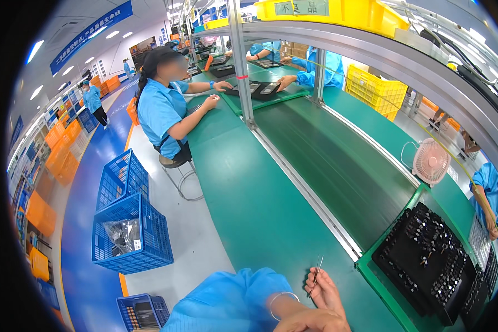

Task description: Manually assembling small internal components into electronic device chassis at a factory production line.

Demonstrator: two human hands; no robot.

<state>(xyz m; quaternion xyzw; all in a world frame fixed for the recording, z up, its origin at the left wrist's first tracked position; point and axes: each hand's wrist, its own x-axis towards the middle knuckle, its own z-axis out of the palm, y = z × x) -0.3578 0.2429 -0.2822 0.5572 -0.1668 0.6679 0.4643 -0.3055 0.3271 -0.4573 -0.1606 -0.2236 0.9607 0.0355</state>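
Observation:
Thin metal tweezers point upward from my right hand, whose fingers are closed around them, just above the green tabletop. My left arm, in a blue sleeve with a light bangle at the wrist, reaches across from the lower left. My left hand lies across the right wrist at the lower edge; its fingers are out of sight. To the right of both hands stands a stack of black trays bearing many small dark and shiny parts.
A green conveyor belt with metal rails runs ahead. A metal post carries an overhead shelf with yellow bins. A pink fan stands right. Blue crates sit on the floor left. A seated co-worker and others work farther along.

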